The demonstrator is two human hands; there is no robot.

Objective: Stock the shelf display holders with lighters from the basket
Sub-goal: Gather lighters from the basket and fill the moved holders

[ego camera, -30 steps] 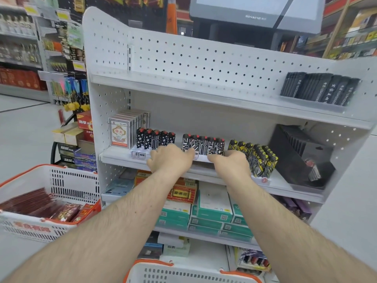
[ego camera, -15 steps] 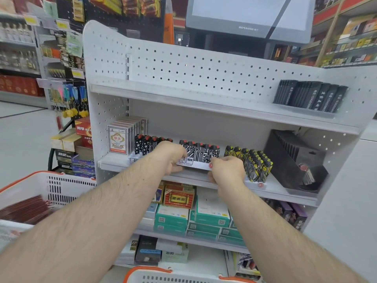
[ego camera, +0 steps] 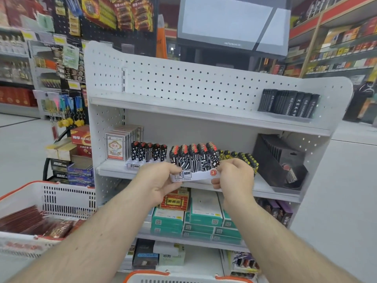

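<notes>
Lifted clear of the middle shelf [ego camera: 114, 170] since a second ago, when both hands only rested at its front edge, the white display holder [ego camera: 193, 176] now hangs just in front of that shelf, pinched at its ends by the left hand [ego camera: 157, 184] and right hand [ego camera: 234, 180], fingers curled round it. It looks full: five black-and-white lighters [ego camera: 193, 158] show across its front, with more rows behind. Nearest of all, below the holder, one basket rim [ego camera: 183, 277] shows; a second basket [ego camera: 51, 201] sits left of it. On the shelf behind the holder stand a star-patterned holder [ego camera: 149, 154] with five lighters in front, and a yellow-and-black one [ego camera: 244, 158], count unclear. Stocking seems nearly finished
</notes>
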